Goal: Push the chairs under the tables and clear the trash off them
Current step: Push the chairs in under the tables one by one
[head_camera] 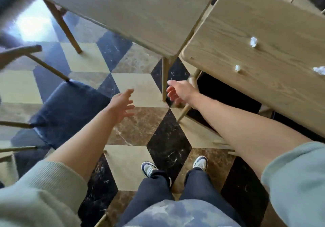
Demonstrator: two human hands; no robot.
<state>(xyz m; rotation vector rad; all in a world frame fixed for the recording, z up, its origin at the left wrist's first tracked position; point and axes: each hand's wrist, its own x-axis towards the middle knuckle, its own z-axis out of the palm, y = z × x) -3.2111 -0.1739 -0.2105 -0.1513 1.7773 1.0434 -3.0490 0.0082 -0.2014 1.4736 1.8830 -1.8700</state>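
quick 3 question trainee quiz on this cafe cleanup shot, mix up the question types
1. True or false: the left hand grips the blue-seated chair.
2. How many crumpled paper balls lie fully in view on the right table? A) one B) two C) five
3. Which hand is nearer the right table's leg?

Key
1. False: its fingers are spread, holding nothing.
2. B: one mid-table, one nearer the edge; a third is cut off.
3. The right hand.

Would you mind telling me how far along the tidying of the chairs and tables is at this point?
Done: the chair at the right table looks tucked under it. In hand: nothing; the left hand and right hand are both open and hold nothing. Left: the blue-seated chair stands out in the aisle, and crumpled paper scraps lie on the right table, with more on the far table.
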